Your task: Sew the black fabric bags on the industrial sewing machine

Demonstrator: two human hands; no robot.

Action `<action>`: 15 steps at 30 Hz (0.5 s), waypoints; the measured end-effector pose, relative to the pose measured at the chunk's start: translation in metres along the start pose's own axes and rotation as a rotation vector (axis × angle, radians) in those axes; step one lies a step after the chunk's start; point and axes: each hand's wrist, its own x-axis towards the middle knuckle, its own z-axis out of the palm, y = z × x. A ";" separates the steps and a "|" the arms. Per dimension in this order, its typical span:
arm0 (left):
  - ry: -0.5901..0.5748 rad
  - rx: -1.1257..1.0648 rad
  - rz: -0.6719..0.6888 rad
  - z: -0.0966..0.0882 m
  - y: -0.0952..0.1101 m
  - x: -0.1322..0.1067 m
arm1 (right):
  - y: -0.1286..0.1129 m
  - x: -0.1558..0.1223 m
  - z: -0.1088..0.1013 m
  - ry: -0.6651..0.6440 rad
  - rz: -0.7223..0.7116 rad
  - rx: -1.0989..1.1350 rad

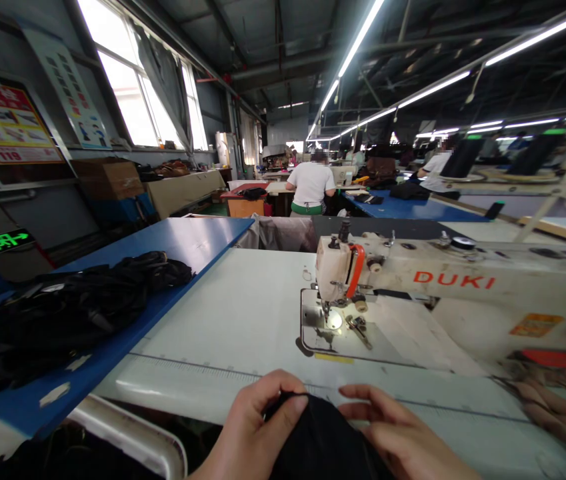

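Note:
My left hand [267, 427] is closed in a pinch, with thumb and forefinger on the top edge of a piece of black fabric [330, 440]. On the other side of the cloth is my right hand [397, 430]. Its fingers are stretched and apart, close against the fabric's right edge; its lower part is partly hidden. Both hands are at the front edge of a pale sewing table [253, 300]. Beyond them stands a white sewing machine [443, 280] with an orange guard, its lamp lighting the needle plate [320, 337].
A blue table [213, 233] on the left carries a heap of black fabric pieces [77, 307]. A metal tube [133, 433] curves below the table edge. Farther ahead, a person in a white shirt [311, 183] sits among other worktables. Black thread cones [463, 157] stand at right.

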 end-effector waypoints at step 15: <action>-0.148 0.169 0.076 -0.012 0.009 0.010 | -0.021 0.001 -0.007 -0.330 -0.151 -0.531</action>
